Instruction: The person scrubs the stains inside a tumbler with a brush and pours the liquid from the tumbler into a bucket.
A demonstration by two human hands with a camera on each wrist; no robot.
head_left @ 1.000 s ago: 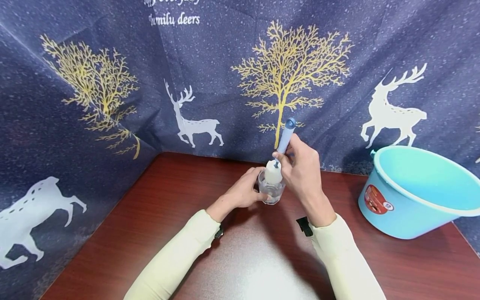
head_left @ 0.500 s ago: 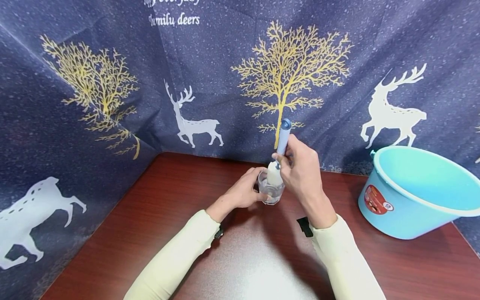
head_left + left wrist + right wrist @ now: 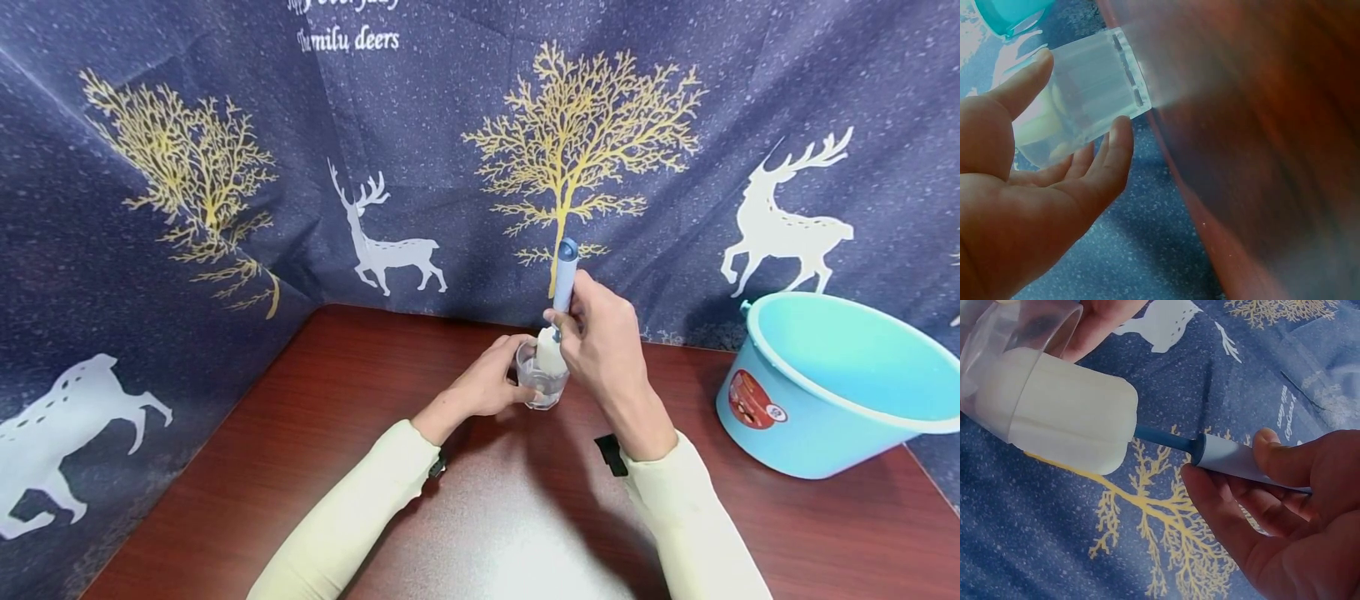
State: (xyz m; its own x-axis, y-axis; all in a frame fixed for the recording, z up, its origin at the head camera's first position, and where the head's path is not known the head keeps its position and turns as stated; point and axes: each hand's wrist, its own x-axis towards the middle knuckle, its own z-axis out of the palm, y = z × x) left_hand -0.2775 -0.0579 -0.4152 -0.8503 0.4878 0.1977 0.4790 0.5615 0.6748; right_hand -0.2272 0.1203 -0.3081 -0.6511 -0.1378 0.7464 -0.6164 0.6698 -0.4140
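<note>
Head view: a light-looking brush handle was clamped by the right grip, a slick-looking cup by the left grip.

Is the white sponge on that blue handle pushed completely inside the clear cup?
No, the right wrist view shows much of the white sponge sticking out past the rim of the clear cup.

The head camera looks forward and down; close wrist views share the cup.
</note>
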